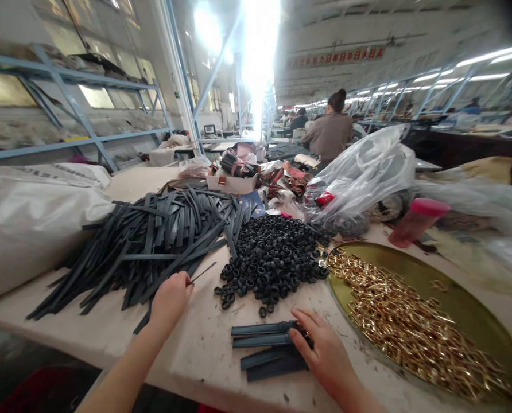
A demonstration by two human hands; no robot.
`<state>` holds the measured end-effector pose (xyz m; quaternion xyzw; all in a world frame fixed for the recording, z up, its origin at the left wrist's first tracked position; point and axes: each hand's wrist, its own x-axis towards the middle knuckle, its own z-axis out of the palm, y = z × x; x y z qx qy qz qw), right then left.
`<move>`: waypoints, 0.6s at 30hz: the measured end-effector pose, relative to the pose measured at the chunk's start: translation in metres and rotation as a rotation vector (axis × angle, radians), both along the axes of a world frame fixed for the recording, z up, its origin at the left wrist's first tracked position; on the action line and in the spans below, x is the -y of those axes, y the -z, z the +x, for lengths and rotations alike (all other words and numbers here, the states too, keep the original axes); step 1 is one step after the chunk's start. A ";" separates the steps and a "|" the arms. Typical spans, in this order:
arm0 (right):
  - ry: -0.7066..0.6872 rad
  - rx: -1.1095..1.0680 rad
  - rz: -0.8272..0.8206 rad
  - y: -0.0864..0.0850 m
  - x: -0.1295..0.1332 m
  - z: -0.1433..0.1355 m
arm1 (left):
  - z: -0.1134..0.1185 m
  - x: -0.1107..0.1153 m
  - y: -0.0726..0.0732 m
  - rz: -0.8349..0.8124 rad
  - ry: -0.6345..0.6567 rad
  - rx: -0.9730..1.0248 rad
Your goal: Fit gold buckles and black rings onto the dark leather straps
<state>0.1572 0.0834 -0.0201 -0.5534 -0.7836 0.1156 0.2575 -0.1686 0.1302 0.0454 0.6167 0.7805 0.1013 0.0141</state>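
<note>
My left hand [173, 295] is closed round a thin dark stick [204, 272] that points up and right, beside a large heap of dark strips [165, 229]. My right hand [318, 344] rests at the right ends of several dark straps [262, 339] laid side by side near the table's front, its thumb and fingers touching them. Whether the fingers grip a strap is hard to see. Beyond the hands lies a pile of small black loops [273, 261]. To the right, a round gold tray [445, 281] holds many gold metal buckles [402, 315].
A big white sack [32, 223] stands at the left edge. A pink-lidded jar [418, 222], a clear plastic bag [368, 178] and a white box [232, 183] lie farther back. A person [331, 129] sits beyond the table, facing away.
</note>
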 end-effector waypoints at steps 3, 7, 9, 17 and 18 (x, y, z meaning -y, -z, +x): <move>0.073 0.055 0.009 -0.011 -0.022 0.013 | 0.034 0.025 -0.017 0.013 0.114 0.152; 0.147 0.134 0.024 -0.016 -0.060 0.027 | 0.093 0.059 -0.017 -0.191 0.250 1.020; 0.178 0.191 0.025 -0.016 -0.075 0.030 | 0.116 0.069 -0.007 -0.289 0.182 1.360; 0.126 0.396 -0.032 -0.006 -0.085 0.032 | 0.145 0.080 0.010 -0.548 0.000 1.800; 0.104 0.407 -0.038 -0.006 -0.081 0.032 | 0.147 0.080 0.010 -0.558 -0.008 1.817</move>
